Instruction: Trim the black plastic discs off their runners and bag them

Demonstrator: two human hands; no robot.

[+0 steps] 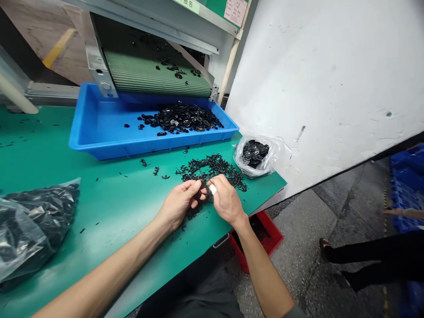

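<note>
I have L hand [180, 199] pinched on black disc [201, 184], R hand [228, 199] close beside, its grip I can't tell; small blk scraps [220, 165] lie on far side.

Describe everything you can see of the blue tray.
The blue tray is a shallow rectangular tub, apparently plastic, with sloped walls and a narrow rim. It sits upright on the green tabletop, under the lower end of the green conveyor belt, which hides part of its back. Glossy black round pieces are heaped inside, mostly toward its right; a few lie loose left of the heap.
</note>
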